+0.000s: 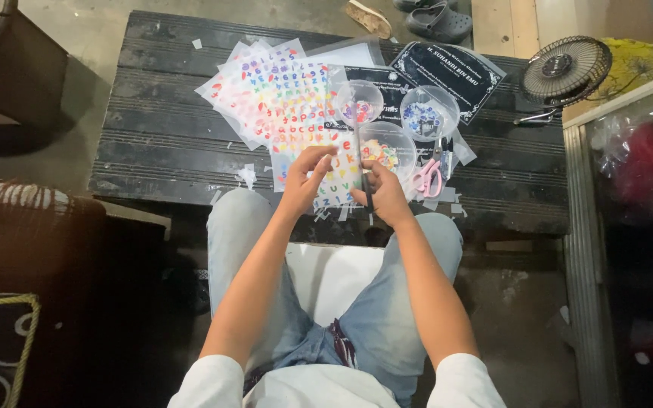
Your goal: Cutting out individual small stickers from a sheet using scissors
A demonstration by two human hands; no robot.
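Two hands meet over the surface: right hand grips a thin dark tool, upright lengthwise; left hand pinches its upper part.

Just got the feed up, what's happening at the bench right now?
A seated person works over a low dark bench. The right hand grips a thin dark tool that stands roughly upright, and the left hand pinches something too small to make out beside it. Under the hands lie sheets of colourful letter stickers. Three clear plastic bowls of small pieces sit just beyond, pink scissors lie to the right, and a small black fan stands at the bench's far right.
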